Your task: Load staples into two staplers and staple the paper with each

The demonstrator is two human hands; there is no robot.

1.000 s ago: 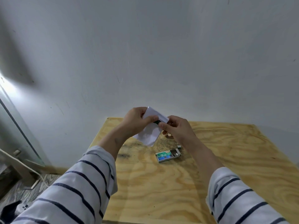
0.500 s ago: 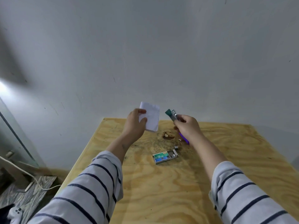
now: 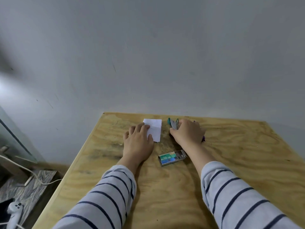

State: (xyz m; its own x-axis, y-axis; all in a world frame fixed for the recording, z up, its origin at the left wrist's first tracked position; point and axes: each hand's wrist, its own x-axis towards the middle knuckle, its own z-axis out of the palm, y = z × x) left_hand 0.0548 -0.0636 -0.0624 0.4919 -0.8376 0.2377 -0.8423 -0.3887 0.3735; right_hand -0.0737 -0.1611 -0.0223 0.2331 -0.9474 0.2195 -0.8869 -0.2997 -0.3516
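The folded paper (image 3: pixel 152 129) is being pressed flat on the plywood table (image 3: pixel 247 146) by the spread left hand (image 3: pixel 138 141). The green stapler (image 3: pixel 173 123) is being gripped by the curled right hand (image 3: pixel 187 132), a purple stapler (image 3: pixel 203 139) peeking beneath. The staple box (image 3: pixel 171 158) is lying open; whether any stapling is done cannot be told.

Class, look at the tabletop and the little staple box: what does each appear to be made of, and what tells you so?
Pale wooden tabletop: likely unfinished plywood; swirling grain, matte surface. Small green-and-blue staple box: seemingly printed cardboard; its open end shows a grey tray.
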